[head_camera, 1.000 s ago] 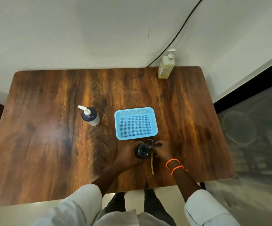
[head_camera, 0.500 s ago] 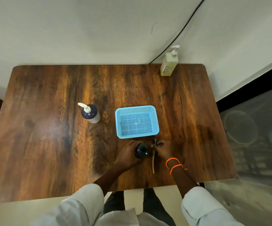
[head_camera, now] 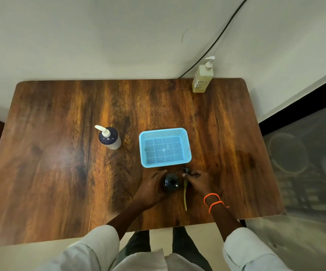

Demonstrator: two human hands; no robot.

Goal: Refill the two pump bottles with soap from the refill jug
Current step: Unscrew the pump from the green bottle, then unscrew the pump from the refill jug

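Head view: our left hand [head_camera: 150, 189] fingers wrap the open bottle [head_camera: 171, 182]; right hand [head_camera: 199, 179] fingers pinch the pump [head_camera: 185, 172], which we should lay in the basket [head_camera: 185, 133].

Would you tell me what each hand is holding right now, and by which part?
The left hand grips the open dark bottle by its side. The right hand holds the removed pump near its head, its tube trailing beside the bottle.

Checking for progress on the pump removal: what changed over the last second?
Almost nothing. Left hand still steadies the open dark bottle; right hand still holds the pump head, its tube out beside the bottle. Basket and other bottles unmoved.
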